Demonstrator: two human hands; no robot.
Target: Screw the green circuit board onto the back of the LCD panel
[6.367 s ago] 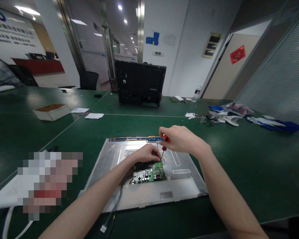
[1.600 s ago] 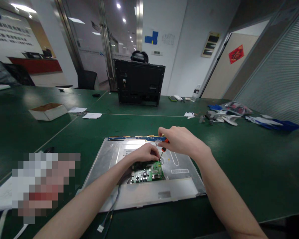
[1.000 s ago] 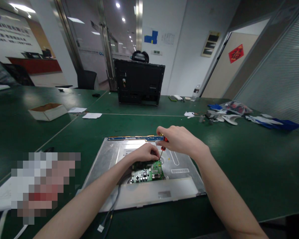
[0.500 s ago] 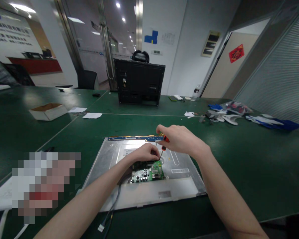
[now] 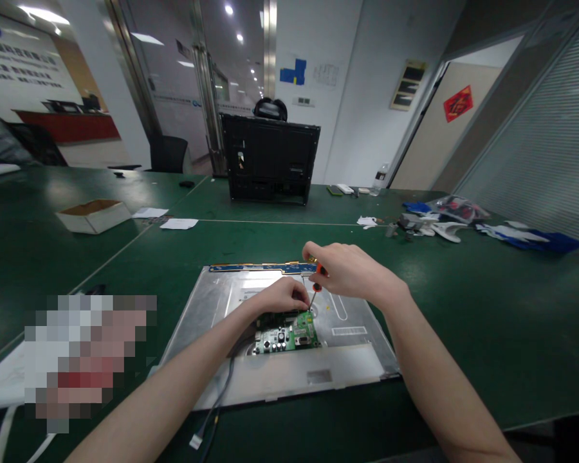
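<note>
The right hand [image 5: 350, 269] has its grip clamped around a slim screwdriver with an orange-red and black handle [image 5: 320, 270], its metal shaft slanting down to the upper corner of a green circuit board [image 5: 305, 331]. The left hand [image 5: 282, 296] rests at that board's upper edge, fingertips just beside the shaft's tip; whether its grip pinches anything I cannot tell. The board sits on a flat silver metal panel [image 5: 207, 292], lying by the near edge of the dark green desk [image 5: 463, 308]. A white oblong label [image 5: 349, 332] on the panel bears print too small to read. A long blue circuit strip [image 5: 260, 268] runs along the panel's far side. Toward the desk's far edge stand an upright black plastic monitor housing [image 5: 270, 161] and a clear bottle [image 5: 379, 180] whose label is illegible. Beyond, a red diamond-shaped paper [image 5: 458, 104] reads 福; the lettering on the white wall sign [image 5: 19, 61] is blurred.
</note>
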